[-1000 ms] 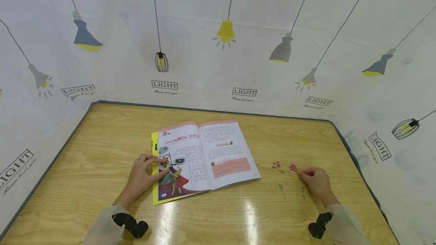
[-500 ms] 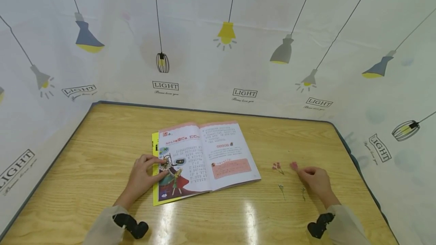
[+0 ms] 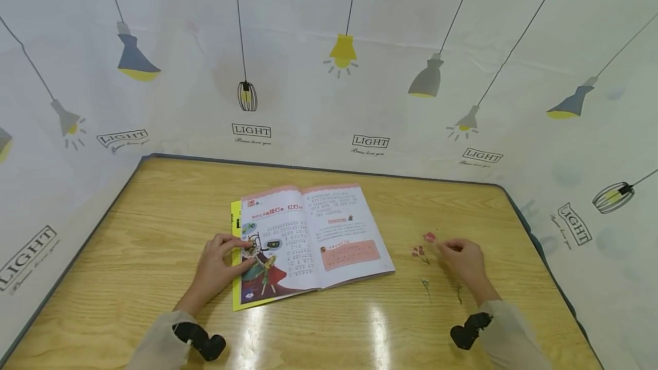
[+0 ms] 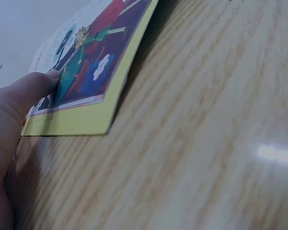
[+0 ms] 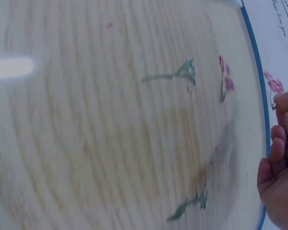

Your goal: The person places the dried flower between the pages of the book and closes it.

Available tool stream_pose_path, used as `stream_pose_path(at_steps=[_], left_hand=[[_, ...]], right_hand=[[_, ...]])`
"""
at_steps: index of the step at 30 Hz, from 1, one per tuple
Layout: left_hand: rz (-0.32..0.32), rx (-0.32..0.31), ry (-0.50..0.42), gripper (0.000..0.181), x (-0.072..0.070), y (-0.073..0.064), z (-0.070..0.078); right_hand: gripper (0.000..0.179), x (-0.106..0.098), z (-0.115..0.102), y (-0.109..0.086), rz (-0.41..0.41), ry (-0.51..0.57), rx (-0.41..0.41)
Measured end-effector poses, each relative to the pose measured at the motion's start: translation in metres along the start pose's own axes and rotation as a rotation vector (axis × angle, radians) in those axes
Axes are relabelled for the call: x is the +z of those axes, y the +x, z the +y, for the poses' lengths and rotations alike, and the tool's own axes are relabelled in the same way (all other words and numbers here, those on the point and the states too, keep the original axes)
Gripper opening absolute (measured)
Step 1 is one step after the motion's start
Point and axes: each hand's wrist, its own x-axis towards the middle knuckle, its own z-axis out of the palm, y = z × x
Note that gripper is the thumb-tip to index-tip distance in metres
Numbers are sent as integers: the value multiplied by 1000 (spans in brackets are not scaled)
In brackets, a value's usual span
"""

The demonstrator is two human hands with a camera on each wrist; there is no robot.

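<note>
An open book lies on the wooden table, its yellow cover edge showing at the left. My left hand rests on its illustrated left page, thumb and fingertips pressing it down; the thumb shows in the left wrist view. To the right of the book, my right hand pinches a pink dried flower by its thin stem, held above the table. Another pink dried flower lies close by. Two small green sprigs lie on the table nearer my body, one partly below the right hand.
The wooden table has a dark blue edge along its back and sides. Behind it hangs a white cloth printed with lamps. Tiny pink fragments lie on the tabletop in the right wrist view.
My right hand has moved left and away from my body with the pink flower, lifting it over the other pink one. My left hand stays on the page.
</note>
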Motion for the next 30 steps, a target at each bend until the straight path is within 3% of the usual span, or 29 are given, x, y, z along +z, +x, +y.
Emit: stream_pose_path(at_steps=[8,20,30], left_hand=[[2,6,-1,34,0,-1,1],[6,8,2,33,0,0,3],[2,-6,8,34,0,-1,2]], right_hand=[[36,15,-17,5,25,74,-53],[28,46,-50,6,1,302,1],[24,64,-76,6,40,220,-71]])
